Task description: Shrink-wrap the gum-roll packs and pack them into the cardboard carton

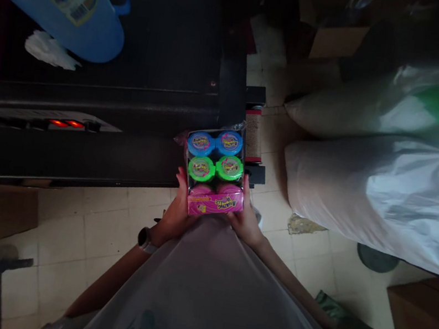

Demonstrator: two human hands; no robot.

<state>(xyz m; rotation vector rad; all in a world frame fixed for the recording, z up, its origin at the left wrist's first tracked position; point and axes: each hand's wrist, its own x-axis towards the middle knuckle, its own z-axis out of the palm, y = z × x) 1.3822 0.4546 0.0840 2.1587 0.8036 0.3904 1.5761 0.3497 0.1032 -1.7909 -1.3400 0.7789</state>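
Observation:
In the middle of the head view is a box of roll candy (215,204), pink at its front and wrapped in clear plastic. Round blue, green and pink containers show in rows through the wrap. My left hand (179,208), with a watch (147,240) on its wrist, grips the box's left side. The lower right side is held by my right hand (247,222). Both hands are closed around the box, close to my body, and their fingers are partly hidden by it. Behind the box is the edge of a black counter (170,55).
On the counter stand a blue pitcher (88,13) and a crumpled white tissue (49,49). Red switches (67,123) glow on its front panel. Large filled sacks (335,178) lie to the right on the tiled floor (104,224). Cardboard boxes (428,323) stand around.

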